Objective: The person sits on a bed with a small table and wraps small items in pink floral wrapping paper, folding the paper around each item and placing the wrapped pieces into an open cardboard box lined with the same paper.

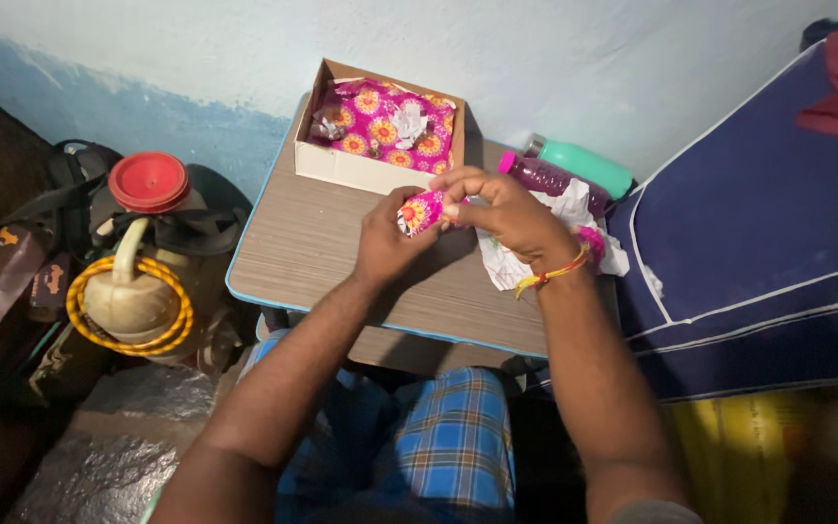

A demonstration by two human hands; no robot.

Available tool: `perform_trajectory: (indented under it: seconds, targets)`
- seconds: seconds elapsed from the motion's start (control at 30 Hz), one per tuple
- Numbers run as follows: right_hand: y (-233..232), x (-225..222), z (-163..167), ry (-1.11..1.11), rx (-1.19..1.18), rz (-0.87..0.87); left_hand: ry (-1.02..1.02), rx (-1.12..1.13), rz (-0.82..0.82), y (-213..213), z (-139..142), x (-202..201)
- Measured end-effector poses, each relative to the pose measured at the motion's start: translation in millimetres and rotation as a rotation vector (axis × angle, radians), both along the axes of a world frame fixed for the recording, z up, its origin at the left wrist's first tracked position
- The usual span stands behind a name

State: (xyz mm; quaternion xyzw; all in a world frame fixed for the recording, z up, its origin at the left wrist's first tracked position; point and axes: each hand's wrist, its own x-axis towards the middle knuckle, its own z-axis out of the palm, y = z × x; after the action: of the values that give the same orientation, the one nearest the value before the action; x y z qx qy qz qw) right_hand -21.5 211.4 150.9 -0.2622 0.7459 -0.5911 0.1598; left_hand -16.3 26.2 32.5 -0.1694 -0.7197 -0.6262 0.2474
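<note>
Pink flowered wrap, one piece, pinched between left hand and right hand, both grips closed on it; one cardboard box, two bottles on surface.

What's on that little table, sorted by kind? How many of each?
Cardboard box of pink floral wrapped pieces: 1
Pink wrapped piece held in both hands: 1
Bottles: 2, purple and green
Crumpled white paper: 1
Total: 5
</note>
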Motion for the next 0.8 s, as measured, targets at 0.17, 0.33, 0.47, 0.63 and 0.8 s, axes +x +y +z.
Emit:
perform_trajectory:
  seconds: [0.17, 0.33, 0.47, 0.63, 0.8]
  targets:
    - [8, -19, -18, 0.373, 0.092, -0.078, -0.021, -0.012, 0.042, 0, 0, -1]
    - [36, -28, -49, 0.409, 0.276, -0.46, -0.057, 0.052, 0.213, 1, -6, -4]
    - [56, -17, -78, 0.273, 0.54, -0.466, -0.003, 0.068, 0.282, 1, -11, -7]
    - [49, -5, -107, 0.643, 0.517, -0.255, -0.023, 0.071, 0.254, 0, -11, -7]
    - [40, 1, -110, 0.624, 0.574, -0.243, -0.026, 0.054, 0.219, -1, -7, -4]
